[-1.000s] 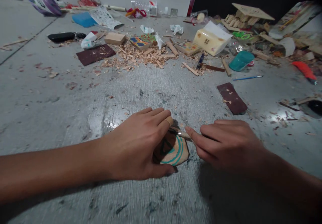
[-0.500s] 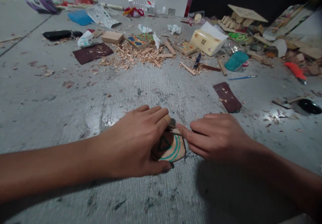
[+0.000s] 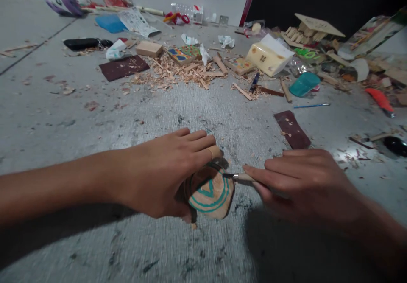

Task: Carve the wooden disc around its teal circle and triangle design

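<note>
A small wooden piece [image 3: 219, 210] with rounded corners lies on the grey floor, marked with green rings around a V-like shape. My left hand [image 3: 171, 172] grips it, thumb at the lower left edge and fingers over the top edge, covering its left part. One finger of that hand wears a tan band like a bandage [image 3: 215, 152]. From the right, my right hand [image 3: 295, 183] is closed around a wood carving knife [image 3: 243, 176] with a pale handle. Its dark metal tip meets the upper right of the green rings.
Ahead lie wood shavings [image 3: 181, 74], brown sandpaper [image 3: 124, 67], a wooden block [image 3: 149, 49] and a yellow tissue pack [image 3: 269, 58]. To the right are another sandpaper sheet [image 3: 291, 129], a teal cup [image 3: 304, 83], a thin blue brush [image 3: 311, 105] and an orange-handled tool [image 3: 380, 100].
My right hand has drawn back to the right with the carving knife, whose blade now shows. The wooden piece has turned, and my left thumb has shifted left, uncovering more of the green drawing.
</note>
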Motion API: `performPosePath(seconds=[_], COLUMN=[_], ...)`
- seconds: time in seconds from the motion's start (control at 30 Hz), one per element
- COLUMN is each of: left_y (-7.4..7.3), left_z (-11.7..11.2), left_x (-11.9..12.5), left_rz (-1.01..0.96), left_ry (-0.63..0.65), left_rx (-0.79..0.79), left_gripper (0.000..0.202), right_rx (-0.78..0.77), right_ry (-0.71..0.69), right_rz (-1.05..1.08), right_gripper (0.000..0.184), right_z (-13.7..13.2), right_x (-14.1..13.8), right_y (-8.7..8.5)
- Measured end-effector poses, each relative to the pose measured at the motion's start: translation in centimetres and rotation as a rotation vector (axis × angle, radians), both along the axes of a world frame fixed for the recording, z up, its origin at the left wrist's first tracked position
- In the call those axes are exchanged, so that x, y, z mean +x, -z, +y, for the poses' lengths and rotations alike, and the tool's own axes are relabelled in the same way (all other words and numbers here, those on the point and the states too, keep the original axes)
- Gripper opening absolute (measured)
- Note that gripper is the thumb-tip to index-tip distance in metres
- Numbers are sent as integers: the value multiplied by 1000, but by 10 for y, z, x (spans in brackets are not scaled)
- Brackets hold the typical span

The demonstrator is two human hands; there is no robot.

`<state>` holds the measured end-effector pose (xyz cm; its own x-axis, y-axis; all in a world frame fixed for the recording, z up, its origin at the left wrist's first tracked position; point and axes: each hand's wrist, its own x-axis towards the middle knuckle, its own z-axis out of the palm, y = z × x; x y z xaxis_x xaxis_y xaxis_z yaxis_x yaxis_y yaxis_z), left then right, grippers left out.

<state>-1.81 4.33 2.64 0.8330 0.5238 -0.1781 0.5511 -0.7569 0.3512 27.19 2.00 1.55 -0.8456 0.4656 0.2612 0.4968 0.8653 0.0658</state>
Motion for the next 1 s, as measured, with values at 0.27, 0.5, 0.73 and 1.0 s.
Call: performPosePath(seconds=[0.27,0.5,0.73,1.0], left_y=[3,7,8,11], left_z=[-2,-7,-10,-9], left_x=[5,5,7,7], left_rz=[-23,-37,-64,-93], left_ry=[8,-2,-17,11], left_rx=[30,47,74,75], left_gripper=[56,56,56,54], right_rx=[41,113,148,150], right_ry=[5,94,142,132], right_rz=[-48,-107,-71,-27], right_gripper=[28,30,28,29], right_z=[-5,-23,-36,-44], right_x=[-5,-7,-11,-23], right_y=[-2,2,1,-3])
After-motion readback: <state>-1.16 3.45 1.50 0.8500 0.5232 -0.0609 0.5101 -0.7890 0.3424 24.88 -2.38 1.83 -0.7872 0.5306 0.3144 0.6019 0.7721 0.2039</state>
